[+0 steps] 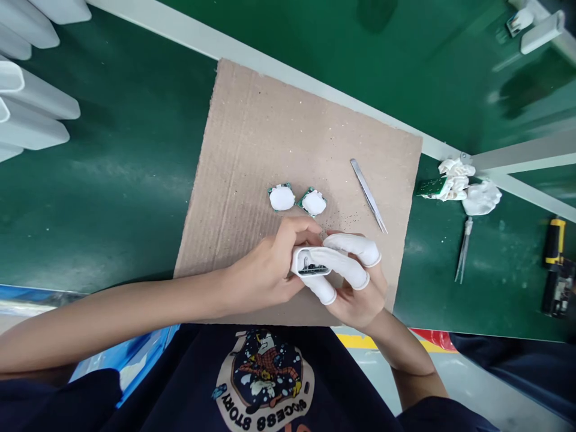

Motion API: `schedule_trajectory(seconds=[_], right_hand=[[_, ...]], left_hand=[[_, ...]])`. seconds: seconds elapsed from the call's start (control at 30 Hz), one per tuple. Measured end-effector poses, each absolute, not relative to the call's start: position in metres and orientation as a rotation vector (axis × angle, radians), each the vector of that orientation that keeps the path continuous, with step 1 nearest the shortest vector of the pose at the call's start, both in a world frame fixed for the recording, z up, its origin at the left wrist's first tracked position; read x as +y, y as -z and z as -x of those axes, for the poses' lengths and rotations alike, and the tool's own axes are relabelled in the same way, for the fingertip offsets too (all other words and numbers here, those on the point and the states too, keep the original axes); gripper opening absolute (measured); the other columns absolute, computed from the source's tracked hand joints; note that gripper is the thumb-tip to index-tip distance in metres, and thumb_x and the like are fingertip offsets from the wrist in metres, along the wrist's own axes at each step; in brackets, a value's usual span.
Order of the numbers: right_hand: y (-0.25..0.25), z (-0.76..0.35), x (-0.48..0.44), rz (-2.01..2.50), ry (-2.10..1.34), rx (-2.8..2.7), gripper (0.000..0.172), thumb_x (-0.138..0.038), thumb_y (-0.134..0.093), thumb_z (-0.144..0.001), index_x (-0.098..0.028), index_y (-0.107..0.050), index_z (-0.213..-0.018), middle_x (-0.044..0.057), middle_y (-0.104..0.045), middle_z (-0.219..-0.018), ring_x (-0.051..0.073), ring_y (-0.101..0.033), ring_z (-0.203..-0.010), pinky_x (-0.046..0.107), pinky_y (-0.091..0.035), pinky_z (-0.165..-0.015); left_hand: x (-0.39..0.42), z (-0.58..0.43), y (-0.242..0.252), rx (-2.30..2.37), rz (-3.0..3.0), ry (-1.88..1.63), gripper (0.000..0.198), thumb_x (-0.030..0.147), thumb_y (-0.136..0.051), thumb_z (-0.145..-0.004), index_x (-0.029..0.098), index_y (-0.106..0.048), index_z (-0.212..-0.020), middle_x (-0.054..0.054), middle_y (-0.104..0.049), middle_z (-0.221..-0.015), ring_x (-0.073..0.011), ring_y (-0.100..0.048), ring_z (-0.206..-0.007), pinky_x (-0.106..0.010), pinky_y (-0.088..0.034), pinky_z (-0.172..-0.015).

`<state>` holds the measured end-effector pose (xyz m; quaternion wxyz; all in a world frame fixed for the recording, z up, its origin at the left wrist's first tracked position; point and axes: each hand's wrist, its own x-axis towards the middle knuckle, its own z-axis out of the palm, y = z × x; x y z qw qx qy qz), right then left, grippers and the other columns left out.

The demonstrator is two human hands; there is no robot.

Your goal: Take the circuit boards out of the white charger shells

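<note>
A white plastic casing (294,261) with an oval open end stands between my hands. Inside the opening, metal and dark parts show. My left hand (270,264) is closed round the casing's left side. White finger cots cover the thumb and two fingers of my right hand (355,276). Those fingers press on the casing from the right, one fingertip reaching over its opening. Just beyond my hands lie two small green circuit boards, the left board (282,198) and the right board (314,203), each topped by a white rounded piece. Metal tweezers (369,197) rest to the right of them.
Brown cardboard (243,138) lies under the work, with dark specks near my hands. Several white casings (40,120) stand at the far left. To the right are crumpled white finger cots (481,198), another pair of tweezers (463,252) and a yellow-and-black tool (554,243).
</note>
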<state>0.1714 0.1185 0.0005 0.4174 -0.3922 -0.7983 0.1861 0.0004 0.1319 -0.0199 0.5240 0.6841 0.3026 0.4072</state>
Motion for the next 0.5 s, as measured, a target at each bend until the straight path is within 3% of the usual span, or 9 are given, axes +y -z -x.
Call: schedule_trajectory(seconds=[0.23,0.5], right_hand=[[-0.0010,-0.1717,0.1217,0.959,-0.536,-2.024,0.033,-0.010,-0.068,-0.082,-0.020,-0.061,-0.114,0.007,-0.054,-0.102,0.020,-0.060,-0.091,0.046,-0.059,-0.087],[0.0013,-0.1708,0.1222,0.935,-0.461,-2.010,0.037,-0.010,-0.068,-0.082,-0.021,-0.061,-0.116,0.007,-0.053,-0.106,0.019,-0.061,-0.089,0.045,-0.061,-0.086]], left_hand=[[0.1310,0.0006,0.0215,0.722,-1.667,-0.972,0.055,0.004,-0.059,-0.082,0.021,-0.029,-0.125,-0.009,-0.062,-0.109,-0.0184,-0.069,-0.094,-0.027,-0.056,-0.069],[0.1302,0.0007,0.0215,0.711,-1.669,-0.993,0.056,0.004,-0.060,-0.082,0.021,-0.028,-0.125,-0.010,-0.061,-0.110,-0.0174,-0.068,-0.092,-0.026,-0.057,-0.070]])
